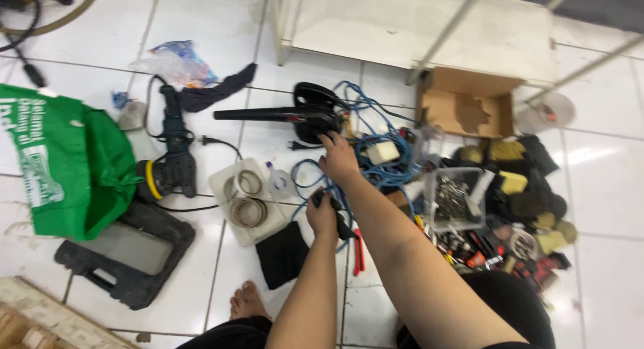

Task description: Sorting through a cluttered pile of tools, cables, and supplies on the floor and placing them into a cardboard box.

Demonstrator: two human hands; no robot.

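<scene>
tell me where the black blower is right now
In the head view, the black blower lies on the white tiled floor at upper centre, nozzle pointing left, just above the right hand and beside the tangled blue cable.

black electric blower, tangled blue cable and a small black tool on the white tiles

the black plastic blower lies on its side, its long thin nozzle pointing left and its rounded body at the right. the blue cable sprawls in loose loops just beside it. a dark-handled tool sits below, partly hidden, its kind unclear.
</scene>
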